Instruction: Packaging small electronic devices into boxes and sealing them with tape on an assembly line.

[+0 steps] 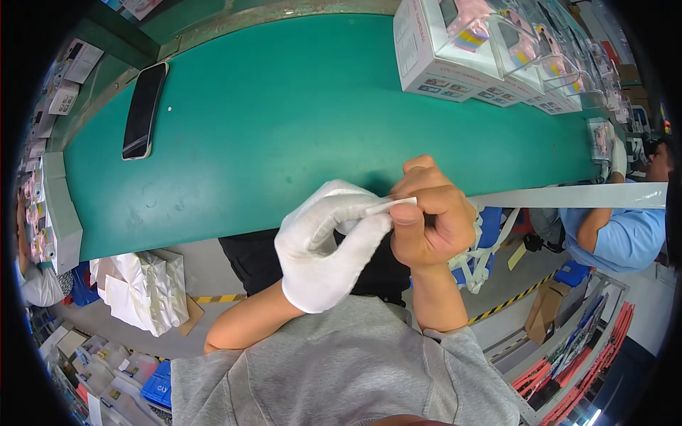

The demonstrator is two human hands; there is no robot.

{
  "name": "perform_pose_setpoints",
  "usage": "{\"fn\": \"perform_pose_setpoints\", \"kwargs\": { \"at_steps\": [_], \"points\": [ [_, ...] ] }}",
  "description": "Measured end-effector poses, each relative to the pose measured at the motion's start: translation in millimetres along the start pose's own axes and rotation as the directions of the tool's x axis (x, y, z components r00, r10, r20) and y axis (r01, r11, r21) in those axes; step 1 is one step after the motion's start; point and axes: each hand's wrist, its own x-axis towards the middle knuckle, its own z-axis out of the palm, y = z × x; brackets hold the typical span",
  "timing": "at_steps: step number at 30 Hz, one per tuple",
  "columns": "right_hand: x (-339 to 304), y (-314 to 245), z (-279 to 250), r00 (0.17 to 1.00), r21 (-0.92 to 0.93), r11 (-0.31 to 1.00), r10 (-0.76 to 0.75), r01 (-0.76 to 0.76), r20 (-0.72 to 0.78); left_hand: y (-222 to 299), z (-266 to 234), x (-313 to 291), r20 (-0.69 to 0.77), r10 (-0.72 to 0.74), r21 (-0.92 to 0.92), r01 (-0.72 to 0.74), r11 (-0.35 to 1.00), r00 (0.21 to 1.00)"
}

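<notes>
My left hand (323, 245), in a white glove, curls its fingers and pinches a thin white strip (392, 204) between thumb and fingertips. My right hand (433, 220) is bare and holds the strip's other end between thumb and bent index finger, with its other fingers folded in. Both hands meet in front of my body, at the near edge of the green table (270, 121). What exactly the strip is I cannot make out, as the fingers cover part of it.
A dark phone (145, 111) lies at the table's far left. White boxes (444, 78) with pink items in clear packaging stand at the far right. A silvery bag (145, 291) is on the floor at left. A co-worker in a blue shirt (614, 238) sits at right.
</notes>
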Motion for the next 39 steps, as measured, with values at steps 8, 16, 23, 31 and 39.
{"fn": "perform_pose_setpoints", "kwargs": {
  "at_steps": [8,16,23,31,39],
  "points": [
    [-5.7,18.6,-7.2,0.971,0.167,0.957,0.231,-0.237,0.055,-7.8,-28.3,38.9,0.063,0.011,0.276,-0.028,0.961,0.998],
    [4.0,29.8,-25.6,0.802,0.098,0.797,0.596,-0.596,0.030,-59.0,-134.6,274.6,-0.004,0.285,0.784,-0.174,0.596,0.958],
    [10.0,37.3,-29.2,0.858,0.037,0.857,0.514,-0.514,0.015,-93.1,-183.3,470.1,-0.049,0.223,0.994,0.025,0.109,0.974],
    [13.6,41.1,-33.4,0.874,0.023,0.873,0.486,-0.486,0.007,-120.0,-178.9,517.6,0.160,0.212,0.953,-0.207,0.220,0.964],
    [16.2,36.6,-28.7,0.852,0.003,0.852,0.523,-0.523,-0.002,-77.8,-219.0,488.1,0.340,0.282,0.871,-0.414,0.264,0.897]
  ]
}}
